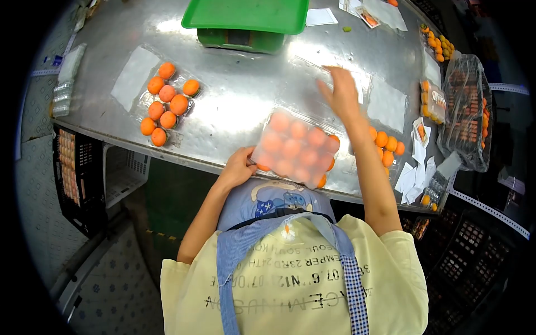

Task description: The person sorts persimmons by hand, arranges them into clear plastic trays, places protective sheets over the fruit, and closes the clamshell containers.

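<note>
A clear tray of orange fruit lies at the table's near edge, with a translucent sheet (293, 146) over most of the fruit. My left hand (238, 166) is at the tray's left corner, its fingers bent against the edge; whether they grip the tray or the sheet is hard to tell. Raised beyond the tray to the right, my right hand (340, 92) has thumb and forefinger apart, with nothing visible between them. The open lid of the tray reaches toward that hand. Right of my forearm sits another group of orange fruit (391, 146), with its white-lined lid (387, 104) behind.
A green scale (245, 17) stands at the far side. To the left is an open tray of oranges (167, 103). Paper scraps (414, 178), a packed box (432, 101) and a plastic-lined crate (464, 111) are at the right. Black crates stand below the table.
</note>
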`<state>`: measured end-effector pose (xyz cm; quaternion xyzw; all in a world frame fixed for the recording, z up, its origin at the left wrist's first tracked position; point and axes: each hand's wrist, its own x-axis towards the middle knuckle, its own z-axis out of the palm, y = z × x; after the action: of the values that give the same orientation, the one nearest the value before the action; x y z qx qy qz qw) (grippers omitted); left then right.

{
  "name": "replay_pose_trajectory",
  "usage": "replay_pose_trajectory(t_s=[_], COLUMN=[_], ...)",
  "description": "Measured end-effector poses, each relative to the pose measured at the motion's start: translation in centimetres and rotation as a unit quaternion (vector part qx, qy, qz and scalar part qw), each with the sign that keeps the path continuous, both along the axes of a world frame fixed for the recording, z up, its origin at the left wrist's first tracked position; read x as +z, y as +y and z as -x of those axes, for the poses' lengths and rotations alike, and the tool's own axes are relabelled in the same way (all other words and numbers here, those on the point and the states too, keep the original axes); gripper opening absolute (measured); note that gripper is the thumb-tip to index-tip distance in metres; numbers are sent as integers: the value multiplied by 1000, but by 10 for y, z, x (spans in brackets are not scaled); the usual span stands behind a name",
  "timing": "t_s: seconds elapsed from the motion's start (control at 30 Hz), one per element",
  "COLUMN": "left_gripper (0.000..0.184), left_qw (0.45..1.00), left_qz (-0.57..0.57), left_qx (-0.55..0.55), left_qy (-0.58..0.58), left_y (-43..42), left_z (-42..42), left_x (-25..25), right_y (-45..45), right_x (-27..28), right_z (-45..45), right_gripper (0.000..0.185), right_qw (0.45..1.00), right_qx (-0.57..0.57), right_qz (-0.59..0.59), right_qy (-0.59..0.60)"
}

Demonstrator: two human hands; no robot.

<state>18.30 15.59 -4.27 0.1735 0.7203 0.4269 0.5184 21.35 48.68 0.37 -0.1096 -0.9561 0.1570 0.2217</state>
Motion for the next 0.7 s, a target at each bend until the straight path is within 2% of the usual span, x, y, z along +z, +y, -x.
replay_pose_trajectory(t_s=[0.03,0.17,0.3,0.37,0.5,0.6,0.7], left_gripper=[58,59,63,63,60,60,54], left_qw=[1000,995,979,975,957,920,909], left_qz=[7,-14,-76,-81,-143,-212,-251], left_qx=[-2,30,8,14,13,-64,-32], left_qy=[25,97,189,208,254,322,332], left_y=[2,4,14,27,44,51,61], left_z=[0,4,9,9,4,7,8], left_x=[4,7,11,41,56,46,44], right_y=[-15,-84,-125,-135,-141,-141,-132], right_x=[0,15,1,5,14,12,17], right_z=[-15,-84,-134,-140,-136,-138,-138], right_gripper=[34,35,46,52,47,44,34], right_qw=[998,981,979,980,985,989,993], right_qx=[58,146,141,133,69,62,42], right_qz=[13,106,128,125,129,103,107], right_qy=[9,-65,-77,-84,-92,-86,-39])
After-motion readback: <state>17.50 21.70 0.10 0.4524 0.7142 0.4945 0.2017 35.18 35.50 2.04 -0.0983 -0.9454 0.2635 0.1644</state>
